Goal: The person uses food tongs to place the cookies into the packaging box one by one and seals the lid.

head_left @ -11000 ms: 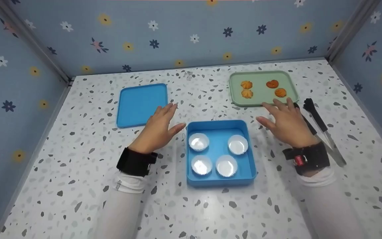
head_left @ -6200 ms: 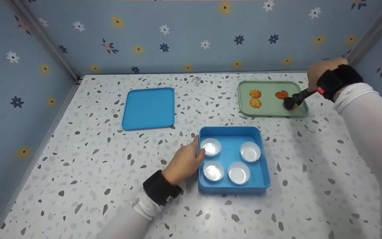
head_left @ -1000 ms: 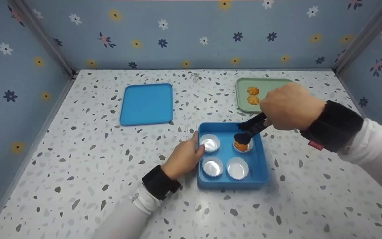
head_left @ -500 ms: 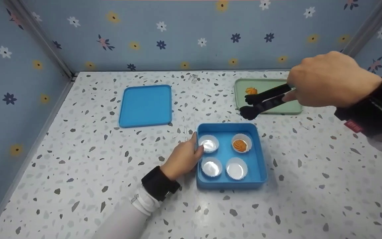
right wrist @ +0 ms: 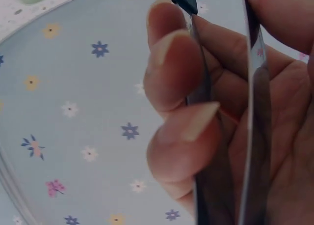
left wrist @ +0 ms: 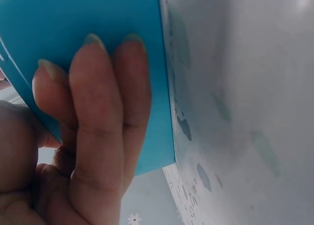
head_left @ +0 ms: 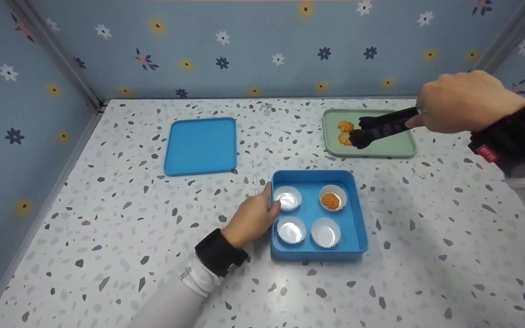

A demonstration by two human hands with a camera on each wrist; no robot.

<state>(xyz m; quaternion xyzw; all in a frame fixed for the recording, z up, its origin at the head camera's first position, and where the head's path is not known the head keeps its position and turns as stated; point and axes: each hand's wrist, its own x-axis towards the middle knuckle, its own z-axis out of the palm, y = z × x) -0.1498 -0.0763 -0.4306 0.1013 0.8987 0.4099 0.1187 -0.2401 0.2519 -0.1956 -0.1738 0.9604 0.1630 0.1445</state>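
My left hand [head_left: 249, 219] grips the left wall of a blue square box [head_left: 308, 255], thumb over the rim and fingers against the outside. Inside stand several white paper cups [head_left: 325, 232]; the back right one holds a swirled cookie [head_left: 330, 200]. My right hand [head_left: 458, 102] holds black-tipped tongs [head_left: 383, 131], their metal arms apart between thumb and fingers in the right wrist view. The tong tips are over a green tray [head_left: 335, 152], beside two piped cookies [head_left: 345, 126] at its left. The tongs cover part of the tray.
A flat blue lid [head_left: 201, 146] lies on the speckled table [head_left: 107, 218], left of and behind the box. Flower-patterned panels [head_left: 271, 41] enclose the table at the back and sides.
Earlier, my right hand took up the tongs and my left hand took hold of the box. Within the last second, the tongs let go of a cookie in a cup and moved to the tray.
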